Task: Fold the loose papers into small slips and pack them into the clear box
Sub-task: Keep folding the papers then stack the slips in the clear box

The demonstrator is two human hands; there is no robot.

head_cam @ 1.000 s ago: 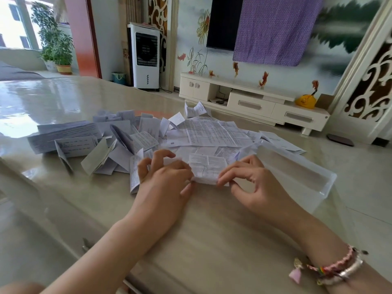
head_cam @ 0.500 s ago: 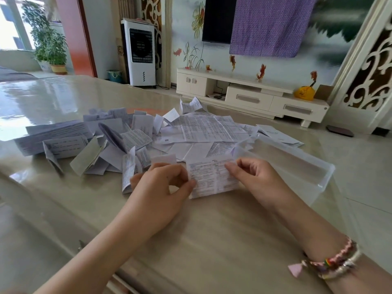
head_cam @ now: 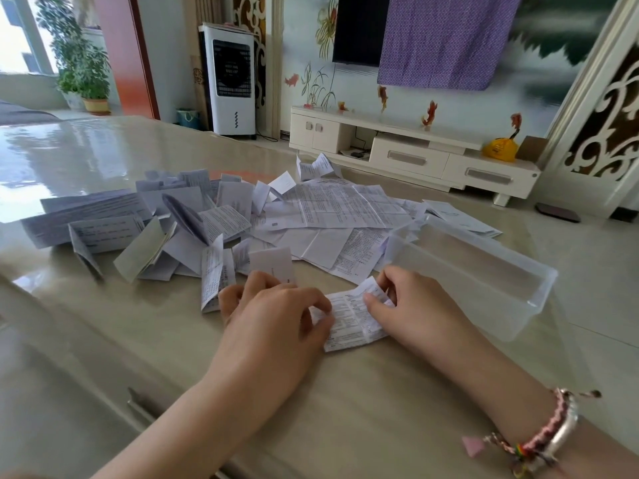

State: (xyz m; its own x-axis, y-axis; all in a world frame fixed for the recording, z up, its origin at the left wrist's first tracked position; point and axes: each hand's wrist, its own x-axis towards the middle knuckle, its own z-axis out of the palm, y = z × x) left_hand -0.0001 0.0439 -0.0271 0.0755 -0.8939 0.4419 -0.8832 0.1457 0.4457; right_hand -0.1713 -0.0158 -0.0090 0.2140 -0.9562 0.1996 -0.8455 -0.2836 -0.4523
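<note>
Hands front and centre in the head view, both working one printed paper (head_cam: 351,314) that lies on the glossy beige worktop (head_cam: 345,409). Left hand (head_cam: 273,323) comes in from the lower left, fingers curled, thumb and fingertips pinching the paper's left edge. Right hand (head_cam: 415,309) is on the opposite side, thumb and forefinger nipping the paper's upper right corner, which is lifted and curled up off the worktop. So both grips are closed on that same sheet, and the sheet shows crease lines across its print.

Just beyond the hands, the heap of loose papers (head_cam: 325,216) sprawls over the worktop: flat unfolded sheets in the middle, and off to the left a scatter of folded slips (head_cam: 145,250), some standing on edge, some tented. One narrow folded slip stands just beside the left hand's knuckles.

Clear box (head_cam: 484,271) sits to the right, touching the edge of the heap, open side up, close to the right hand. I can see straight through its walls; nothing shows inside it.

Right wrist carries a pink braided bracelet (head_cam: 549,426) with a small pink charm.

Farther back, a white TV cabinet (head_cam: 415,153) against the painted wall, a purple cloth (head_cam: 446,39) draped over the dark screen, a white air cooler (head_cam: 230,77), and a potted plant (head_cam: 83,74) by the window.
</note>
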